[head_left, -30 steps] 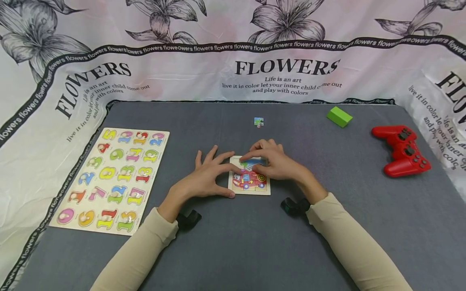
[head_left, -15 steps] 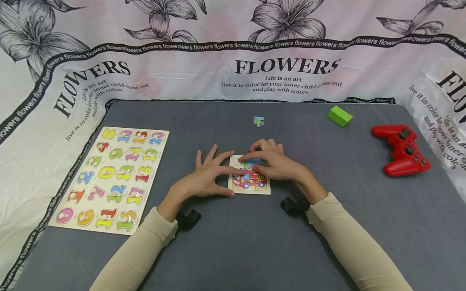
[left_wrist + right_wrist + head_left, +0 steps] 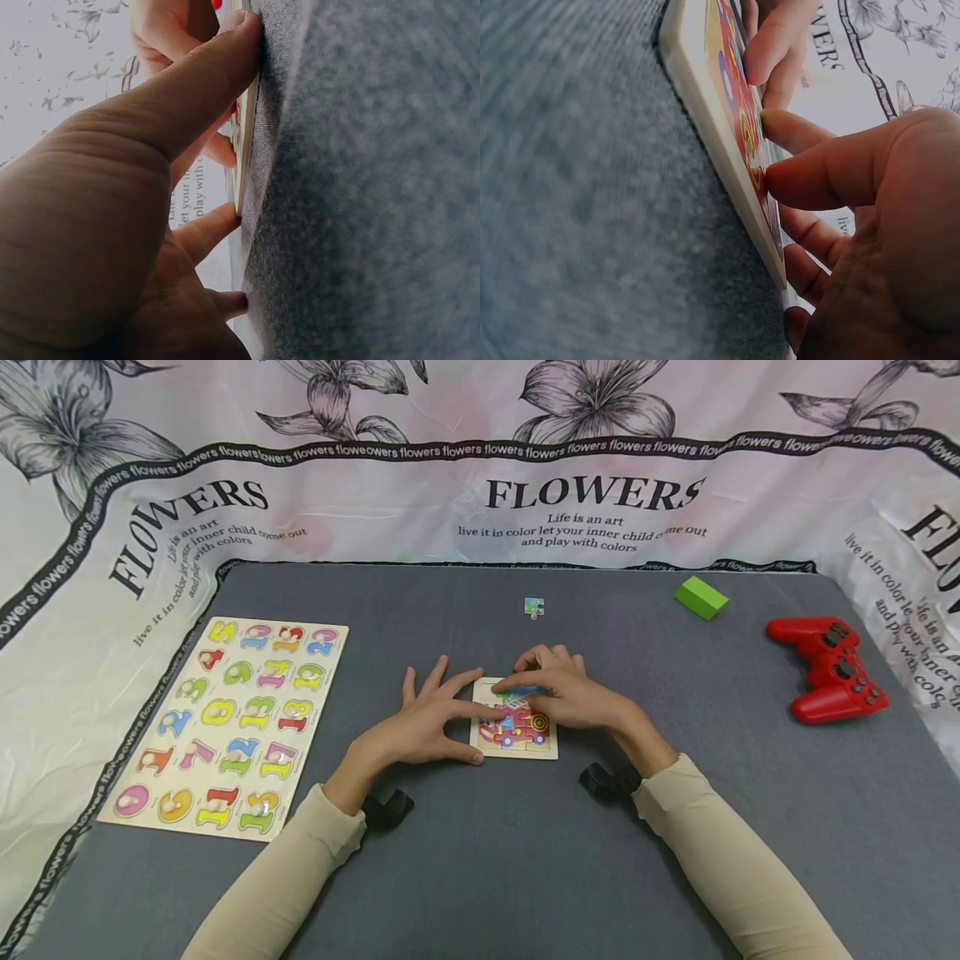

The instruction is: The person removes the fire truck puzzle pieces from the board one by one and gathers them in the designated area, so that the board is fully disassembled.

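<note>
Scarcely anything has shifted since half a second ago, except that the right thumb has drawn back slightly, uncovering a bit more of the picture on the small jigsaw puzzle (image 3: 516,731). That suggests pieces there are being pressed or nudged flat. It lies under and between both hands' fingertips. The left hand (image 3: 422,727) is spread wide, index fingertip on the picture, thumb and another fingertip bracing the puzzle's edge. The right hand (image 3: 576,697) rests index and thumb tips on its face, a gap between them, the other fingers loosely bent; no piece shows pinched there. One loose piece (image 3: 534,607) sits beyond the right fingers, so the puzzle is probably unfinished. Further out, past the left fingers, lies a number board (image 3: 171,778); well beyond the right hand, a green block (image 3: 701,598) and red controller (image 3: 828,672).
</note>
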Demonstrator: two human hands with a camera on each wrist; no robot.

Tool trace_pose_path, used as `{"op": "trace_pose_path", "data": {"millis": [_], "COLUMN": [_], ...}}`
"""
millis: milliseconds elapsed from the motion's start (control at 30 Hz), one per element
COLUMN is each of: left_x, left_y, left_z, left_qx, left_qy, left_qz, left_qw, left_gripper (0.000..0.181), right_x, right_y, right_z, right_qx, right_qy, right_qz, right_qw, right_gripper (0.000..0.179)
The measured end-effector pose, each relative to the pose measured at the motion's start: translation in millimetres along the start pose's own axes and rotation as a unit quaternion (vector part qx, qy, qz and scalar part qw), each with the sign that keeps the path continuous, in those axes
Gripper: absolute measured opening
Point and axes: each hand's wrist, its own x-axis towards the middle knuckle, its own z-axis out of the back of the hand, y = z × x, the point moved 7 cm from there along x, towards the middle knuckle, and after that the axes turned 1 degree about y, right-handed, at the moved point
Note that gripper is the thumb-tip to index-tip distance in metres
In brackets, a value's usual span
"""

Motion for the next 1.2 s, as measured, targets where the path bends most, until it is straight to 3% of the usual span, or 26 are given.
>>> {"op": "trace_pose_path", "data": {"millis": [1200], "left_x": [0.3], "left_y": [-0.5], "left_z": [-3.4], "left_qx": [0.009], "left_qy": [0.005], "left_qz": [0.001], "left_qw": [0.9999], "left_gripper": [0.069], "right_x": [-0.5], "right_y": [-2.9], "right_z": [-0.1], "right_qx": [0.020], "right_qy": [-0.006], "right_qz": [0.011], "right_qw": [0.9997], "right_gripper": [0.045]}}
